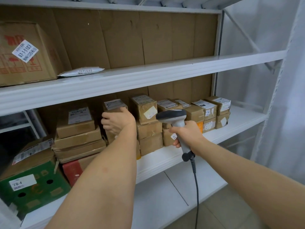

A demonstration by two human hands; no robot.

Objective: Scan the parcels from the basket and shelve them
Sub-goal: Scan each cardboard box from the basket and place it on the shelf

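Small brown parcel (113, 107) sitting on the middle shelf (239, 124), perched atop a stack between a wider pile of flat cartons (77, 134) on its left and a taller box (143, 108) on its right, white label facing up, long axis running front to back into the shelf. Left hand (118, 121) reaching in from below, thumb lying across the parcel's top front edge, fingers curling around its left side, grip wrapping the near end of the box. Right hand (186, 133) closing firmly around the grey handle of a barcode scanner (177, 125), all fingers folded tight on it; scanner standing nearly upright, dark head pointing left toward the parcel, black cable (196, 187) hanging down from the handle's base. Small white sticker (174, 136) showing on the fingers beside the handle, print too small to read. More labelled brown boxes (212, 111) lining the same shelf to the right. Above, a large carton (24, 52) and a flat white mailer (81, 72) lying on the upper shelf (181, 70). Green box (31, 185) and red box (72, 169) resting at lower left.
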